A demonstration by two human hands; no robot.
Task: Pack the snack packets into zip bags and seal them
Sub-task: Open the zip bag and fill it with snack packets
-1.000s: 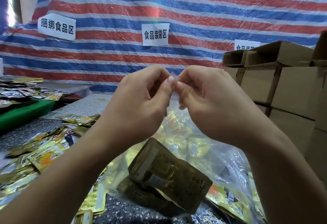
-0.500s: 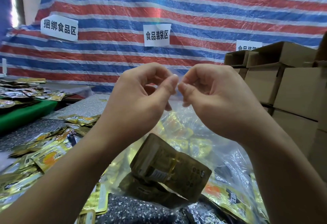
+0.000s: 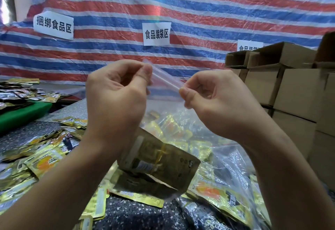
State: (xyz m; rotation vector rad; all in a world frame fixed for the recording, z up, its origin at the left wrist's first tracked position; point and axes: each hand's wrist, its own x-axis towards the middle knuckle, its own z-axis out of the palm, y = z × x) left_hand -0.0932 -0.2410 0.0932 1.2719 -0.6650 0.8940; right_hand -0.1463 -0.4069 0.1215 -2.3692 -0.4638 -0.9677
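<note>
Two white signs on the striped tarp (image 3: 199, 3) are read as 捆绑食品区 (image 3: 53, 25) at upper left and 食品装袋区 (image 3: 156, 33) at centre; a third sign (image 3: 249, 46) is cut off by cardboard boxes (image 3: 290, 84). At mid-frame the zip bag (image 3: 165, 84) is pinched along its top strip by the left hand (image 3: 116, 95) and right hand (image 3: 215, 102), fingers curled. Gold snack packets (image 3: 157, 159) are seen inside it; their print is too blurred to read.

Both forearms are raised, the left hand (image 3: 116, 97) and right hand (image 3: 217, 101) apart, fingers curled, thumbs pinching.
</note>
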